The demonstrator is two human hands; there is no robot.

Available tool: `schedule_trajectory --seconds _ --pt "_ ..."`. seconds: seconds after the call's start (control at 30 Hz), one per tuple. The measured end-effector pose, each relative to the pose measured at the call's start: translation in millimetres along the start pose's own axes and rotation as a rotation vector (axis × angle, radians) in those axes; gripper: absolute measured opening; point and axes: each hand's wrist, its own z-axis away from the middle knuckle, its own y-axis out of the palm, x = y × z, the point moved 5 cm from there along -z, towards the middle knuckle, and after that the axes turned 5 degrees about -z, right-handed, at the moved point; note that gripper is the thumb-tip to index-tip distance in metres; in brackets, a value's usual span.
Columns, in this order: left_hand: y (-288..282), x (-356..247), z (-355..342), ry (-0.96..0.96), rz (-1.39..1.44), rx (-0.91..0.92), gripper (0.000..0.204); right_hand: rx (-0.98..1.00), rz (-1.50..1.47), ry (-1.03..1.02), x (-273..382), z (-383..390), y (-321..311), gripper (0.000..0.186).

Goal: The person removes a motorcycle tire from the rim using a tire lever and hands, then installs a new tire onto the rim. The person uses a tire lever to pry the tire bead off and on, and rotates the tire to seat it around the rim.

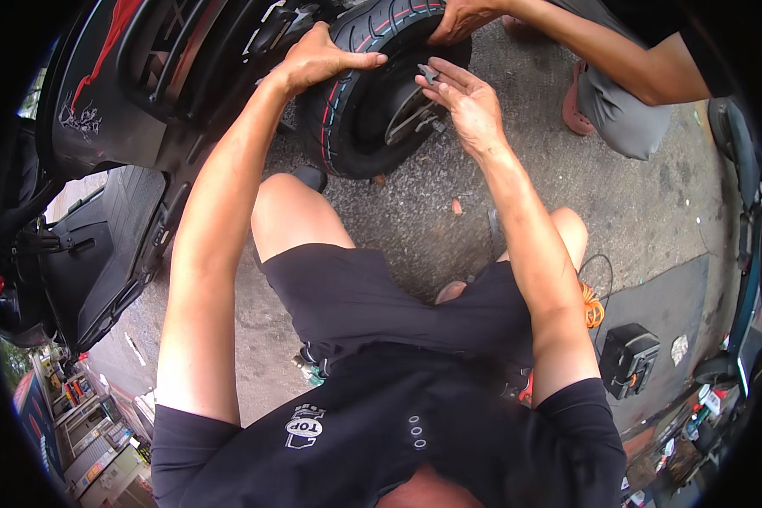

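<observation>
A scooter wheel [389,118] with a black tyre stands upright in front of me, red and pale blue lines running along its tread. My left hand [326,61] grips the tyre's left upper side, its thumb stretched over the tread and its other fingers partly hidden. Beside the wheel's open face, my right hand [472,108] pinches a small grey metal piece [429,74] at the fingertips. A metal rod or lever shows at the hub, just below that hand. At the top of the tyre rests another person's hand [466,15].
The dark scooter body [118,93] fills the upper left. Another person crouches at upper right, in grey trousers [622,110] and a pink shoe [577,102]. At right, a black box-shaped tool [631,360] lies on a grey mat [677,292], near a coiled orange hose [593,306].
</observation>
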Motion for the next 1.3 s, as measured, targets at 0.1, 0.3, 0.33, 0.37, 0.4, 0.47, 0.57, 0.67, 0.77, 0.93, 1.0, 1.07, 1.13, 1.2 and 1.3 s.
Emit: schedule_trajectory --seconds 0.1,0.3,0.33,0.37,0.4,0.47,0.57,0.67,0.77,0.93,1.0,1.07,1.13,1.2,1.3 --pt "2 -4 -2 0.003 -0.013 -0.008 0.115 -0.05 0.002 0.022 -2 -3 -3 0.039" --pt "1 4 -4 0.019 0.014 -0.016 0.126 -0.184 0.127 -0.004 -14 -23 12 0.03" --pt "2 4 -5 0.019 0.05 -0.001 0.126 -0.203 0.18 -0.026 -16 -28 13 0.029" --pt "1 2 -3 0.015 0.084 0.013 0.126 -0.26 0.352 -0.091 -13 -31 14 0.027" --pt "2 2 -2 0.011 0.118 0.027 0.125 -0.266 0.448 -0.134 -11 -32 16 0.026" --pt "1 1 -3 0.008 0.128 0.02 0.124 -0.276 0.64 -0.225 -5 -37 18 0.024" --pt "0 2 -4 0.0 0.066 -0.011 0.116 -0.309 0.766 -0.323 -4 -43 22 0.024" --pt "-1 5 -5 -0.005 0.048 -0.013 0.111 -0.314 0.858 -0.319 2 -41 32 0.025" --pt "-1 7 -6 0.002 0.067 -0.007 0.11 -0.306 0.939 -0.327 0 -45 37 0.025" --pt "0 9 -7 0.015 0.087 -0.006 0.111 -0.279 1.132 -0.437 -3 -51 48 0.023" --pt "-2 3 -5 0.01 0.118 -0.014 0.12 -0.279 1.146 -0.541 -6 -50 48 0.022" --pt "-9 -10 4 0.008 0.149 0.082 0.122 -0.274 1.145 -0.576 -7 -49 45 0.021" --pt "-18 -27 12 0.094 0.227 0.116 0.107 -0.265 1.129 -0.542 -3 -46 47 0.021" --pt "-26 -45 15 0.274 0.347 0.087 0.077 -0.28 1.077 -0.524 -1 -47 45 0.02" --pt "-29 -42 15 0.126 0.305 0.129 0.083 -0.294 1.02 -0.553 -3 -48 44 0.016"
